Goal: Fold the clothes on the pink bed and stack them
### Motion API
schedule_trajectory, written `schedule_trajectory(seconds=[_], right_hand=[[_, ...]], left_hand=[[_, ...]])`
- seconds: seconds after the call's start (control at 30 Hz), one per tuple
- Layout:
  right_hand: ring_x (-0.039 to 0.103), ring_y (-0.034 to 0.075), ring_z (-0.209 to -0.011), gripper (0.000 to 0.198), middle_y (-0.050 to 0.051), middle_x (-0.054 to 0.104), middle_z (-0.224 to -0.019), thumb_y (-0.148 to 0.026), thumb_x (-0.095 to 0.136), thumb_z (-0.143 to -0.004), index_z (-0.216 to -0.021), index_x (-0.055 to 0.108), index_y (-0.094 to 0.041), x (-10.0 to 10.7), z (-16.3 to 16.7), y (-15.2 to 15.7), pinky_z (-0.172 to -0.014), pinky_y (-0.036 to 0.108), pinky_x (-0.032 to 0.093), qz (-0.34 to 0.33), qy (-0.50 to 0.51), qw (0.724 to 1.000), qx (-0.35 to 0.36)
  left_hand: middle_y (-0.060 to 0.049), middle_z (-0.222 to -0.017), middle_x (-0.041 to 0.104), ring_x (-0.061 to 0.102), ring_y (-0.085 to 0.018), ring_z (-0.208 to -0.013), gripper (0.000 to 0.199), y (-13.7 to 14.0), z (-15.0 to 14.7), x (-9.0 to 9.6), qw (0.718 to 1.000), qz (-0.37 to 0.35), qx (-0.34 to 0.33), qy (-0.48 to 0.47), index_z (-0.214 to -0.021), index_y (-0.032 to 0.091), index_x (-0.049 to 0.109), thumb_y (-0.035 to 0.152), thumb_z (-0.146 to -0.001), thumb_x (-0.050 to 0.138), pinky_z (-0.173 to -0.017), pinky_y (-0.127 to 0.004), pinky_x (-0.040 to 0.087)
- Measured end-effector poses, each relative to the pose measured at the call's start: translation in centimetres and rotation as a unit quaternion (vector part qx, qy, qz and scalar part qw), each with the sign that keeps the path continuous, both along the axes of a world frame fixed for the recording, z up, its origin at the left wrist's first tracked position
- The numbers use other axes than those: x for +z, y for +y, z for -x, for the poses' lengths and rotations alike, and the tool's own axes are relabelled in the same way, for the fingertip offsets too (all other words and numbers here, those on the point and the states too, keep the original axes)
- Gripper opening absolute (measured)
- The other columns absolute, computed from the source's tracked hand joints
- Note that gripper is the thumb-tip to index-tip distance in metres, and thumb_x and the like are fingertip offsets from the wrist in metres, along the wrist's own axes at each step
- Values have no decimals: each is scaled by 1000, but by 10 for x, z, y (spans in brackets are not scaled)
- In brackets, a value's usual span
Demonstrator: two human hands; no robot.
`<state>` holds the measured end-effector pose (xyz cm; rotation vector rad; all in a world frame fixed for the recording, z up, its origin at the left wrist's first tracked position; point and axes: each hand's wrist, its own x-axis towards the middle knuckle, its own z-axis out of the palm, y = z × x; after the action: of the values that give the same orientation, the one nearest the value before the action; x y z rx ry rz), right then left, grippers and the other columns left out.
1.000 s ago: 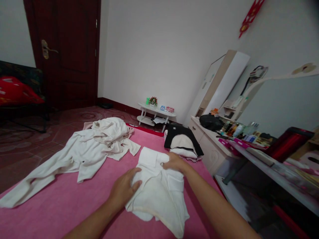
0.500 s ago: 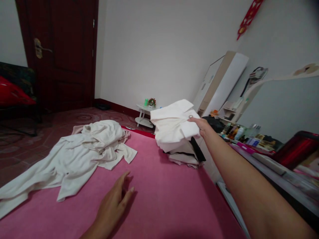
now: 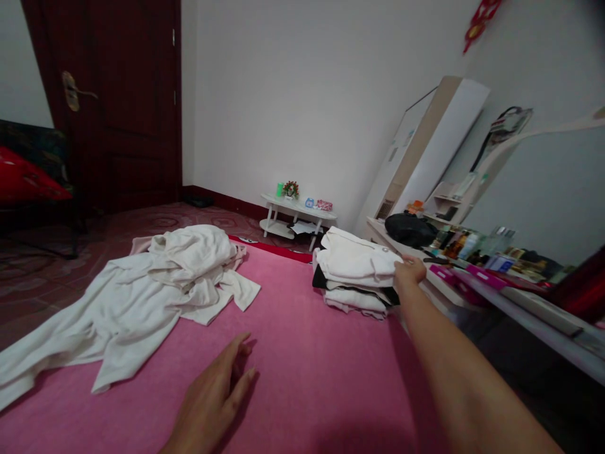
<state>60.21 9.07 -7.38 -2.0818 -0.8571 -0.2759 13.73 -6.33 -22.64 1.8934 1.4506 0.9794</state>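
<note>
A folded white garment (image 3: 357, 255) lies on top of a stack of folded clothes (image 3: 357, 299), which has white and black layers. My right hand (image 3: 409, 271) is at the right edge of this top garment, with its fingers closed on the fabric; the fingertips are partly hidden. My left hand (image 3: 215, 391) rests low over the pink bed cover (image 3: 288, 353), thumb and fingers apart and holding nothing. Beyond it to the left, loose white clothes (image 3: 137, 302) are heaped, one sleeve trailing toward the left edge of the view.
Right of the bed stands a dressing table (image 3: 510, 315) with bottles, a black bag (image 3: 411, 230) and a mirror (image 3: 558, 195). A small white table (image 3: 302, 208) stands by the far wall. At left are a dark red door (image 3: 118, 94) and a chair with a red item (image 3: 28, 176).
My right hand has lowered the folded white garment onto the stack and sits slightly farther right. The left hand has barely moved. My view has shifted slightly.
</note>
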Motion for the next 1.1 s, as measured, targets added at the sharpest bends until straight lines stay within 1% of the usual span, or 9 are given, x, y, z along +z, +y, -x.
schedule_trajectory(seconds=[0.13,0.23,0.37,0.43,0.53,0.7,0.87,0.97,1.1], right_hand=[[52,34,-111,46,22,57,-119,-31,53,-83,-122,56,-8,3,7,7,-90,48,41,48,-16,999,-11],[33,35,-129,55,15,39,-141,-50,43,-88,-134,47,-20,-14,37,13,-101,57,25,69,-81,994,27],[9,30,-140,57,6,14,-154,-54,28,-93,-144,26,-30,-51,73,20,-107,56,8,238,-204,934,173],[7,30,-140,56,6,12,-155,-53,27,-93,-145,23,-31,-62,80,22,-107,56,8,308,-205,906,207],[13,32,-139,57,7,14,-154,-53,34,-92,-144,27,-31,-60,84,20,-106,58,14,341,-189,898,205],[9,30,-140,54,9,11,-154,-42,34,-93,-145,26,-25,-64,122,-17,-106,56,18,289,-214,912,197],[7,29,-141,60,12,6,-155,-35,46,-88,-143,30,-18,-116,205,-85,-109,48,22,137,-181,924,307],[13,28,-141,58,12,15,-153,-38,49,-86,-139,39,-18,-140,255,-125,-110,46,22,137,-104,912,373],[22,28,-138,48,10,32,-148,-37,51,-85,-132,50,-25,-143,297,-164,-111,52,13,176,-78,873,449]], left_hand=[[-2,-126,60,58,-21,-112,52,0,-1,-2,1000,-6,0,1,-132,31,39,43,-83,51,-92,-34,48],[-1,-127,59,58,-20,-113,53,1,-1,-3,1000,-3,5,7,-133,31,38,43,-83,50,-92,-33,48],[-1,-128,58,57,-20,-114,53,2,-2,-2,1000,4,5,16,-134,30,35,43,-84,49,-93,-33,46],[-2,-127,59,58,-20,-111,53,2,-1,-2,1000,9,-1,17,-134,30,35,42,-85,48,-92,-33,46],[-4,-124,61,60,-21,-107,51,1,0,1,1000,7,-12,11,-133,28,38,40,-85,48,-90,-32,47],[-5,-123,61,62,-20,-100,47,-3,2,7,1000,0,-16,7,-129,25,43,34,-84,48,-85,-31,47],[-7,-121,62,61,-19,-100,46,-8,4,13,1000,-19,-16,-1,-128,22,44,27,-82,48,-86,-31,45],[-7,-119,63,62,-18,-97,45,-12,6,15,999,-30,-20,-8,-127,21,44,25,-82,47,-85,-30,45],[-7,-115,64,61,-17,-98,46,-15,7,16,999,-39,-25,-9,-127,20,45,22,-82,48,-86,-30,44]])
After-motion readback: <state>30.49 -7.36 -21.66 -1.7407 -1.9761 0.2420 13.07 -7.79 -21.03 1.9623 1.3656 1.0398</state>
